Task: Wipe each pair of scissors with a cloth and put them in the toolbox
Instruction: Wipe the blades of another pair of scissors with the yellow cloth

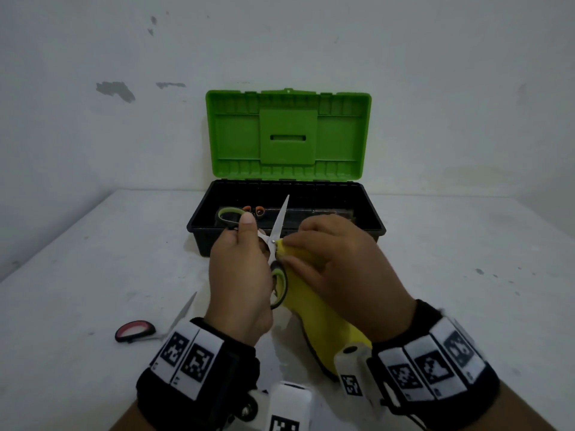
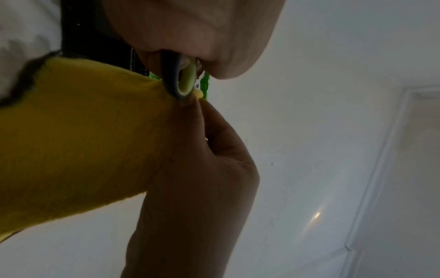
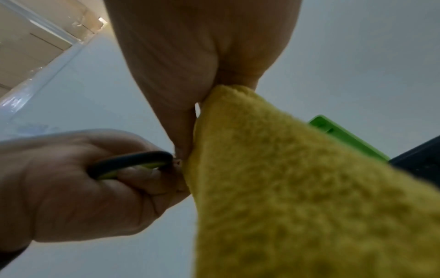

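Note:
My left hand [image 1: 241, 275] grips green-and-black-handled scissors [image 1: 278, 231] by the handles, blades open and pointing up over the toolbox's front edge. The lower handle loop [image 2: 182, 82] shows between my fingers, also in the right wrist view [image 3: 133, 163]. My right hand [image 1: 336, 262] pinches a yellow cloth [image 1: 314, 318] against the scissors near the pivot; the cloth [image 2: 78, 135] hangs down toward my wrist [image 3: 297, 188]. Behind stands the black toolbox [image 1: 370, 225], its green lid [image 1: 287, 135] raised. Inside it lie green-handled scissors [image 1: 228, 214] and orange handles [image 1: 253, 209].
Pink-and-black-handled scissors [image 1: 141, 329] lie on the white table [image 1: 93, 259] at the front left, blade pointing up-right. A stained white wall stands just behind the toolbox.

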### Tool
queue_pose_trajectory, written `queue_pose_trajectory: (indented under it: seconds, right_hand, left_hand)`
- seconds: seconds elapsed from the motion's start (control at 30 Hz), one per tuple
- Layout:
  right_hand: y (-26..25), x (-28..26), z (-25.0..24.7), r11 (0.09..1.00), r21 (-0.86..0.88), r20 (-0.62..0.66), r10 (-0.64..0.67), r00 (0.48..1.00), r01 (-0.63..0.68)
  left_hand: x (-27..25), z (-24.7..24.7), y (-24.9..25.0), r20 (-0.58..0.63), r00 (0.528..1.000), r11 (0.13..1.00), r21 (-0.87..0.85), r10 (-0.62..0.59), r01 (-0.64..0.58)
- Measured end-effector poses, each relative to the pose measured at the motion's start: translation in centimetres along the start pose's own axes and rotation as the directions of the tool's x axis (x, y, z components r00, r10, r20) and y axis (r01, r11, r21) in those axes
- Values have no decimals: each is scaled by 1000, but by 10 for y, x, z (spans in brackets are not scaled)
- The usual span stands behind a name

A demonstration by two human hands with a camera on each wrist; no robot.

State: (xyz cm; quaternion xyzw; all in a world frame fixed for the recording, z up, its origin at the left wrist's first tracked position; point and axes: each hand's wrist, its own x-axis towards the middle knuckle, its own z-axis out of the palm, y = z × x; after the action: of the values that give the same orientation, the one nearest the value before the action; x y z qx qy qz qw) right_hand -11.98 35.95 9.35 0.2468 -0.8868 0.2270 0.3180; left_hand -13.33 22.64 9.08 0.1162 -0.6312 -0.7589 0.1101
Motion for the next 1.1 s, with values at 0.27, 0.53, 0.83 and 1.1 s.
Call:
queue_pose_trajectory:
  seconds: [0.27, 0.53, 0.83, 1.1]
  right_hand:
    - [11, -16, -8, 986, -149, -71, -81, 994, 69]
    - [56, -49, -37, 986, -108, 14, 131, 991, -129]
    - [24, -21, -46, 985, 133, -15, 114, 993, -111]
    - [7, -16, -14, 997, 26, 6, -75, 997, 75]
  left_hand:
    - [-5, 5, -3, 112, 992, 992, -108, -50, 62]
    - [1, -12, 3, 129, 986, 991, 66, 103, -112]
    - [-9, -16, 0, 331, 943, 978, 178, 41, -105]
    - [-11, -19, 1, 342, 937, 971, 194, 66, -140]
